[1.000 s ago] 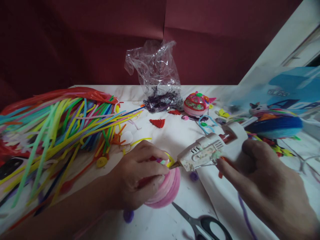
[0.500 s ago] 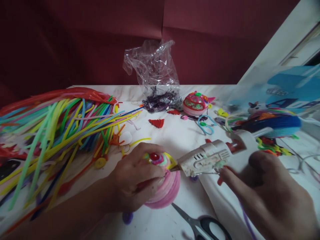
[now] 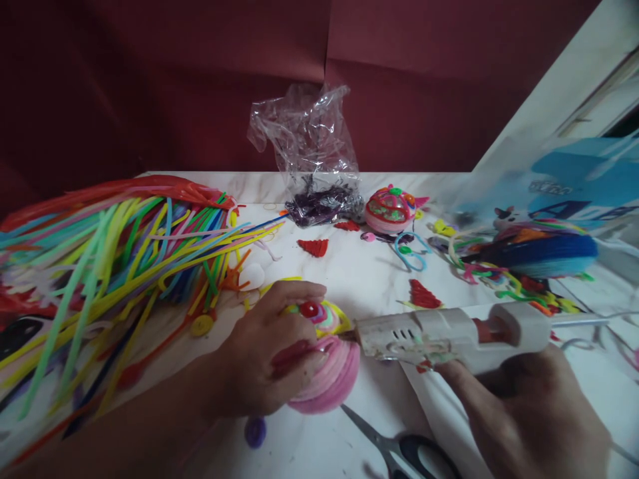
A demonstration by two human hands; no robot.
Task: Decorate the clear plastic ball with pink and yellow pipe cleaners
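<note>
Near the middle of the head view, my left hand (image 3: pixel 269 349) grips a round pink craft ball (image 3: pixel 329 379). A yellow-edged, multicoloured piece (image 3: pixel 327 318) with a red centre sits on the ball's top, partly under my fingers. My right hand (image 3: pixel 534 406) is wrapped round the handle of a whitish glue gun (image 3: pixel 424 336), which lies nearly level. Its nozzle meets the right edge of the yellow piece, just above the pink surface; whether glue is coming out cannot be made out.
Pipe cleaners (image 3: pixel 114 246) heap at the left. Scissors (image 3: pixel 384 442) lie in front, near a purple button (image 3: pixel 255 432). Behind stand a clear bag (image 3: pixel 314 146) and a decorated pink ball (image 3: pixel 389 209); a blue ball (image 3: pixel 544 256) is at the right.
The rear of the glue gun has swung down and toward me, so it lies more level, uncovering a red triangular piece. My right hand has lowered slightly; my left hand keeps its hold.
</note>
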